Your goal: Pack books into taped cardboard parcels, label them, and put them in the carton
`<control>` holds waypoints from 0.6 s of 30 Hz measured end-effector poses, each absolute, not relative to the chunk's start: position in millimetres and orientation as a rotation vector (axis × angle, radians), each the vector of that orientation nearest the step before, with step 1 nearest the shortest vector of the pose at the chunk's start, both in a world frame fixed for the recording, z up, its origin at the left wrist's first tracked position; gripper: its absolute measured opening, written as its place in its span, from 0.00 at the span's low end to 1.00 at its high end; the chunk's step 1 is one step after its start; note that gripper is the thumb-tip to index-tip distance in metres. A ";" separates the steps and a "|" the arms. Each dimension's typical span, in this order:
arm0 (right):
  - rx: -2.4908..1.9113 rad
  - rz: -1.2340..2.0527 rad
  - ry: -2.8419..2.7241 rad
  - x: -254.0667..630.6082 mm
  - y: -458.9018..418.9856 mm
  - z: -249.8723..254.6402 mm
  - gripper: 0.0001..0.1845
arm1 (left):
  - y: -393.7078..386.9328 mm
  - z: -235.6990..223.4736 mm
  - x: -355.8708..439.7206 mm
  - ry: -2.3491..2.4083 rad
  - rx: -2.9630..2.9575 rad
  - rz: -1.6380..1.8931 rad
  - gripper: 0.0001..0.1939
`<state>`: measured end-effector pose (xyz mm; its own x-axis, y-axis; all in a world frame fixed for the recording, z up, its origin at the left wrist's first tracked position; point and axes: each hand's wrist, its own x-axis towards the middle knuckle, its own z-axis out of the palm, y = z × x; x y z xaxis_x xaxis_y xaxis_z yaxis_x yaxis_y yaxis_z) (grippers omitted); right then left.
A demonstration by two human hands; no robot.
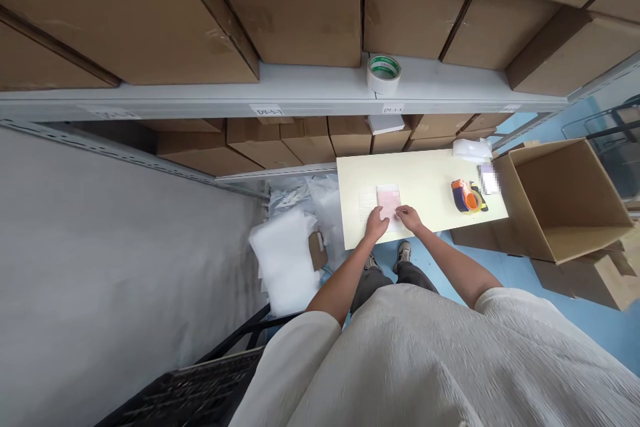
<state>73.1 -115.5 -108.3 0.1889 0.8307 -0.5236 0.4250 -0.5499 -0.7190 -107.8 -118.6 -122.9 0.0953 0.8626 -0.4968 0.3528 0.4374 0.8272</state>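
Note:
A flat pink packet (389, 197) with a pale top edge lies on the cream tabletop (425, 177) in front of me. My left hand (377, 223) grips its lower left edge, thumb on top and fingers bent. At the lower right corner, my right hand (409, 219) has its thumb and fingertips pinched together on the packet. Beside it on the left is a white printed sheet (367, 207). Whatever lies under the packet near my fingers is too small to make out.
An orange and dark-blue tape dispenser (465, 196) stands on the table's right side. Beyond it is a large open carton (565, 200). Shelves of cartons (310, 7) rise ahead, with a tape roll (383, 75) on the ledge. White foam sheets (285, 260) are piled left.

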 end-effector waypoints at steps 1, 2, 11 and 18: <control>-2.064 1.318 -1.167 80.0 -113.9 -107.7 0.13 | -117.1 -121.8 -102.1 1.474 1.127 0.522 0.32; -2.070 1.315 -1.156 87.4 -112.2 -106.9 0.13 | -115.7 -120.9 -96.3 1.456 1.125 0.512 0.32; -2.010 1.327 -1.181 159.2 -93.0 -101.2 0.16 | -99.7 -119.3 -35.0 1.352 1.210 0.496 0.26; -1.910 1.308 -1.218 222.4 -91.4 -83.5 0.17 | -84.5 -115.4 3.5 1.619 1.458 0.409 0.23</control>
<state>222.4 -91.4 -83.5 0.1291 0.8851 -0.4471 0.3833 -0.4603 -0.8007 3.5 -84.5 -115.4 0.0908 0.9168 -0.3889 0.6223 0.2526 0.7409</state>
